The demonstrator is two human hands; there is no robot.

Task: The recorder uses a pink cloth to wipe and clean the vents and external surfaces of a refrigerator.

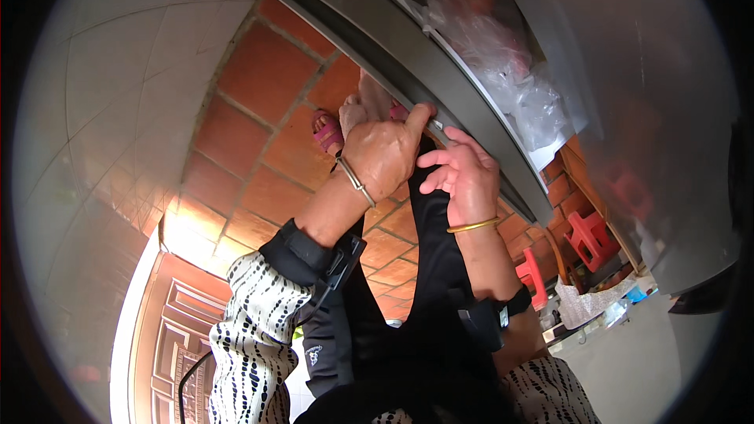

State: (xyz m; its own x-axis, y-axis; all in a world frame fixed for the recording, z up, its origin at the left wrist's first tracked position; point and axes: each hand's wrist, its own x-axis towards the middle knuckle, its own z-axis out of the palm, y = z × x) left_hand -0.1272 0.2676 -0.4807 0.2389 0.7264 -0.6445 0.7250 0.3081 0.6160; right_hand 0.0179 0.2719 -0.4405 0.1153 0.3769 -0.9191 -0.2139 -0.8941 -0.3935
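Observation:
A grey drawer front [400, 41] of a refrigerator is pulled out before me, with a dark recessed grip along its edge. My left hand [383, 156], with a silver bangle at the wrist, is closed on that edge, one finger lying over it. Beside it, my right hand [468, 174], wearing a gold bangle, has its palm partly turned up and its fingers apart. Its upper fingertips are close to the drawer edge; whether they touch it cannot be told. Inside the drawer, clear plastic bags [500, 53] cover reddish and pale contents that I cannot make out.
The refrigerator's grey body [624, 88] rises on the right. Pale wall tiles [118, 100] bound the left side. Pink sandals [326, 128] stand on the terracotta floor [253, 70]. Red plastic stools [592, 241] and a patterned bag [589, 303] lie right; a carved wooden door [182, 330] is lower left.

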